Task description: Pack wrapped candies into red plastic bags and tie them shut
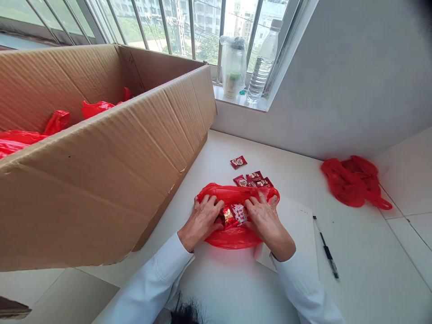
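In front of me a red plastic bag lies on the white table with its mouth spread. My left hand grips the bag's left side, fingers curled over the rim. On the other side my right hand grips the rim, its fingers bent inward. Between the hands show a shiny red and gold wrapped packet and a white packet with red print. Just beyond the bag lie several dark red sachets, and a single sachet sits farther back. The bag's deeper contents are hidden.
A large cardboard box with red bags inside stands at left. White paper and a black pen lie to the right. Farther right is a heap of red bags. A water bottle and a wrapped cup occupy the windowsill.
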`<act>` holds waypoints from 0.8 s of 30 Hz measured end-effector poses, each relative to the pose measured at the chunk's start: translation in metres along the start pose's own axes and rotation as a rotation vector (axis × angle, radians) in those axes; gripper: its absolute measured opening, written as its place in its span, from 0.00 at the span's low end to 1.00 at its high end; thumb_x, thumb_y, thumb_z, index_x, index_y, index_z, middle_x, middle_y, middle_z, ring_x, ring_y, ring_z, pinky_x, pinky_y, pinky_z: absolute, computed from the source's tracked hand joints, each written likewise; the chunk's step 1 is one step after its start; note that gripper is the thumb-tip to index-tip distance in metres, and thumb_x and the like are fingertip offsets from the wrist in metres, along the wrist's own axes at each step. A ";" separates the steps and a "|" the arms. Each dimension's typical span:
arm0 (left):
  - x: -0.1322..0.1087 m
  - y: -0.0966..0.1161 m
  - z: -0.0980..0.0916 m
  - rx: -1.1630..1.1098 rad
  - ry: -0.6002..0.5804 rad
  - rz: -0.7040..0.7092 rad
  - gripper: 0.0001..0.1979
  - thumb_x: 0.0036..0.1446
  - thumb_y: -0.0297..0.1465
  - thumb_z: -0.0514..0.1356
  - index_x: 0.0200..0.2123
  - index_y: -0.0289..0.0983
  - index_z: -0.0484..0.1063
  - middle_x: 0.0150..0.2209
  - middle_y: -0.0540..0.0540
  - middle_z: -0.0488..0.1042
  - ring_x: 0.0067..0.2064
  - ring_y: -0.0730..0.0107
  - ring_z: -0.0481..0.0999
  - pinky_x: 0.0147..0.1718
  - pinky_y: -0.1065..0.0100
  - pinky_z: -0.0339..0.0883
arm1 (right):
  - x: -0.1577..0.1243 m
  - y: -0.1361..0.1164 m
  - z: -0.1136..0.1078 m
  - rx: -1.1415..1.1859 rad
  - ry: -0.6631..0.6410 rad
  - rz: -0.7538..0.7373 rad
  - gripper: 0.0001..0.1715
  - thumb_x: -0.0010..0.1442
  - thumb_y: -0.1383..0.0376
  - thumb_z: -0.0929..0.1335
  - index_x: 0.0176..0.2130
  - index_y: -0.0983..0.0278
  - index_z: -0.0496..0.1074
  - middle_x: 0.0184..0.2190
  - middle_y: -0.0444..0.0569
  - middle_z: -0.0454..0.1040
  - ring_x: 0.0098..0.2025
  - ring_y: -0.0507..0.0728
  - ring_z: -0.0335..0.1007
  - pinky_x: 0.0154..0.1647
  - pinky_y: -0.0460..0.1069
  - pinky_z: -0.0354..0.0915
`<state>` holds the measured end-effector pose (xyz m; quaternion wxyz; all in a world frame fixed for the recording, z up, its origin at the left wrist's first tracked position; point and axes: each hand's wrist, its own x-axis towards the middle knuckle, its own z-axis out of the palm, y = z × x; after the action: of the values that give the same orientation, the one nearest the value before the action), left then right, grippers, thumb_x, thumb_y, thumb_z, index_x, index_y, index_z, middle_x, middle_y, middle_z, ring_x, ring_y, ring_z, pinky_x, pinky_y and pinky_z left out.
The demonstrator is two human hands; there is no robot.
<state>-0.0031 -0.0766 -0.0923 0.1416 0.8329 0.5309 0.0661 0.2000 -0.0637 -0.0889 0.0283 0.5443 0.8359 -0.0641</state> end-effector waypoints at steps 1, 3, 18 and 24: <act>0.000 0.000 0.000 -0.010 -0.004 0.008 0.08 0.53 0.27 0.60 0.39 0.39 0.67 0.40 0.46 0.68 0.43 0.59 0.66 0.45 0.52 0.60 | 0.000 0.001 -0.001 0.004 -0.017 -0.001 0.21 0.55 0.68 0.68 0.49 0.64 0.70 0.51 0.57 0.71 0.64 0.74 0.48 0.58 0.76 0.44; 0.000 0.000 0.000 -0.032 -0.016 0.028 0.12 0.52 0.28 0.61 0.41 0.40 0.68 0.41 0.46 0.69 0.45 0.57 0.65 0.46 0.50 0.59 | 0.000 0.004 -0.004 0.009 -0.038 -0.009 0.18 0.57 0.66 0.68 0.48 0.62 0.72 0.52 0.56 0.70 0.64 0.74 0.48 0.57 0.77 0.44; 0.006 0.000 -0.036 -0.107 0.179 0.239 0.14 0.62 0.20 0.50 0.35 0.40 0.73 0.44 0.47 0.72 0.53 0.62 0.64 0.52 0.58 0.64 | 0.004 0.080 -0.063 0.579 0.424 0.197 0.18 0.65 0.59 0.60 0.43 0.62 0.75 0.36 0.48 0.79 0.34 0.54 0.74 0.38 0.48 0.66; -0.003 -0.013 -0.022 -0.071 0.306 0.058 0.11 0.58 0.26 0.58 0.44 0.41 0.72 0.66 0.40 0.46 0.66 0.42 0.43 0.60 0.40 0.53 | 0.075 0.051 -0.005 0.427 0.317 0.071 0.13 0.59 0.60 0.67 0.41 0.62 0.76 0.40 0.51 0.75 0.46 0.58 0.66 0.43 0.49 0.62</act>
<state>-0.0218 -0.0708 -0.0749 0.0864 0.8227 0.5192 0.2149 0.2168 0.0253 -0.0968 -0.2159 0.5703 0.7779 -0.1519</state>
